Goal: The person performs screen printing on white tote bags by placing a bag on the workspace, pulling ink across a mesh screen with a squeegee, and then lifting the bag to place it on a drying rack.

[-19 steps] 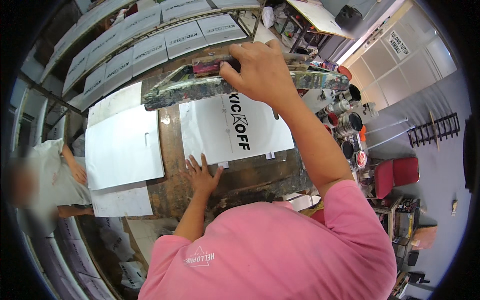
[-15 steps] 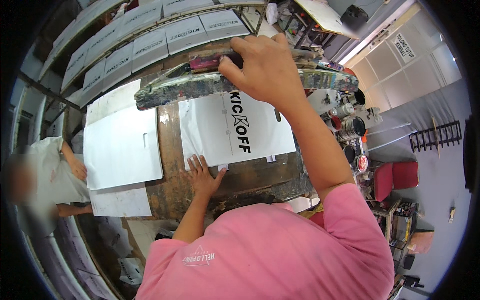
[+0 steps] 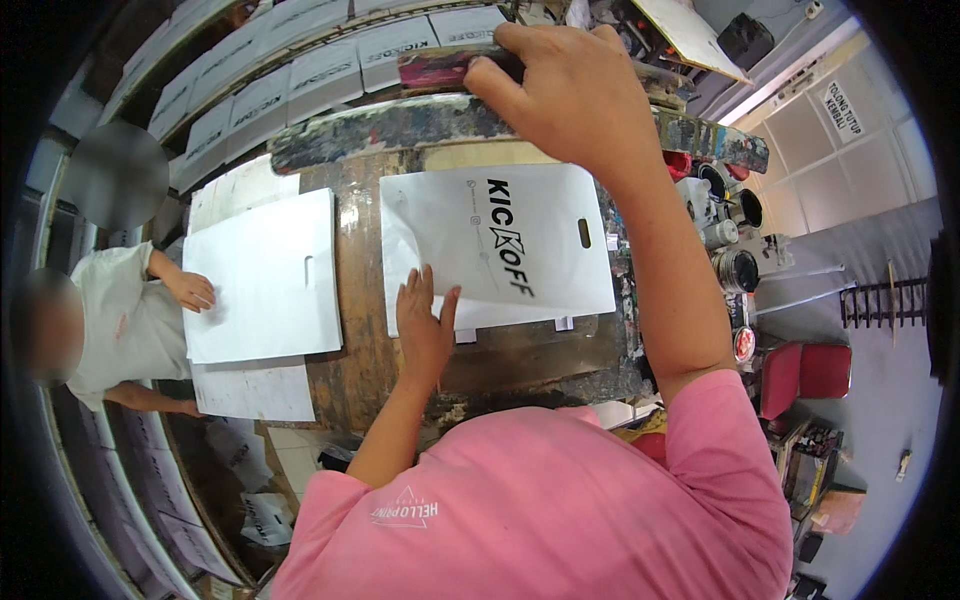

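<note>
My right hand [image 3: 575,90] is closed around the raised, ink-stained screen printing frame [image 3: 370,130] above the far side of the table; a dark bar with a maroon patch runs beside its thumb. Under the frame lies a white plastic bag [image 3: 570,270] with black lettering and an oval handle hole. Fingers stretched and thumb apart, my left hand [image 3: 428,325] rests on the bag's near left part, where the plastic buckles upward. Small pale tabs [image 3: 465,336] show along the bag's near edge.
A stack of plain white bags [image 3: 265,290] sits left on the worn table [image 3: 360,370], touched by a co-worker's hand [image 3: 190,290]. Racks with printed bags [image 3: 325,80] stand behind. Ink pots [image 3: 737,268] and a red chair [image 3: 825,370] are at right.
The bag's left part has buckled upward by my left hand, whose fingers now reach further over it. The co-worker's hand has moved onto the white stack. My right hand still grips the frame.
</note>
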The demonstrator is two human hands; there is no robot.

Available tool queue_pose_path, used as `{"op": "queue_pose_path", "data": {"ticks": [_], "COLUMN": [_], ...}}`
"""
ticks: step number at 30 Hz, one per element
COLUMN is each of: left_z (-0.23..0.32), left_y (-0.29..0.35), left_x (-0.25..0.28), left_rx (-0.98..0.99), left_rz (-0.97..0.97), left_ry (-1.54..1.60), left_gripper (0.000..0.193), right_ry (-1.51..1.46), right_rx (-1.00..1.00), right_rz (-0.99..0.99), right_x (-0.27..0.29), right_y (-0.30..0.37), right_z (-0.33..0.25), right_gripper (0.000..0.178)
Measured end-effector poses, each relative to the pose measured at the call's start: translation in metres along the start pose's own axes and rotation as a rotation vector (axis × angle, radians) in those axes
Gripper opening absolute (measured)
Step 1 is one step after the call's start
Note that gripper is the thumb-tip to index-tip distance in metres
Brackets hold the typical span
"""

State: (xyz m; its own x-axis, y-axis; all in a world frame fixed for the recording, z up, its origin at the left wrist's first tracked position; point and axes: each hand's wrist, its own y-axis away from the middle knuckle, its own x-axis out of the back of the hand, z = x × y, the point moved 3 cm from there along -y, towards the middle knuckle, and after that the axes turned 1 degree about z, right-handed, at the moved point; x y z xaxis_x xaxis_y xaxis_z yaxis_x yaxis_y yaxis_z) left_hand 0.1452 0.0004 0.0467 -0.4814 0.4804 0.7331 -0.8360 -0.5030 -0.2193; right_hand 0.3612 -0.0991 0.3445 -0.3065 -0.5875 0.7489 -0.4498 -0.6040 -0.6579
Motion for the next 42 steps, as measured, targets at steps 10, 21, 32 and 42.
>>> {"op": "queue_pose_path", "data": {"ticks": [10, 21, 32, 42], "left_z": [-0.07, -0.229, -0.084, 0.194], "left_y": [0.054, 0.133, 0.078, -0.114], "left_x": [0.085, 0.17, 0.184, 0.18], "left_rx": [0.257, 0.395, 0.279, -0.909], "left_rz": [0.25, 0.397, 0.34, 0.212], "left_ry": [0.223, -0.045, 0.055, -0.301], "left_gripper": [0.045, 0.051, 0.092, 0.117], "right_ry": [-0.005, 0.045, 0.014, 0.167], "right_rx": [-0.048, -0.057, -0.033, 0.174], "right_rz": [-0.06, -0.073, 0.019, 0.065], "right_x": [0.003, 0.002, 0.001, -0.006], "right_y": [0.013, 0.034, 0.051, 0.064], "right_z": [-0.009, -0.021, -0.023, -0.017], "right_gripper": [0.048, 0.048, 0.048, 0.02]}}
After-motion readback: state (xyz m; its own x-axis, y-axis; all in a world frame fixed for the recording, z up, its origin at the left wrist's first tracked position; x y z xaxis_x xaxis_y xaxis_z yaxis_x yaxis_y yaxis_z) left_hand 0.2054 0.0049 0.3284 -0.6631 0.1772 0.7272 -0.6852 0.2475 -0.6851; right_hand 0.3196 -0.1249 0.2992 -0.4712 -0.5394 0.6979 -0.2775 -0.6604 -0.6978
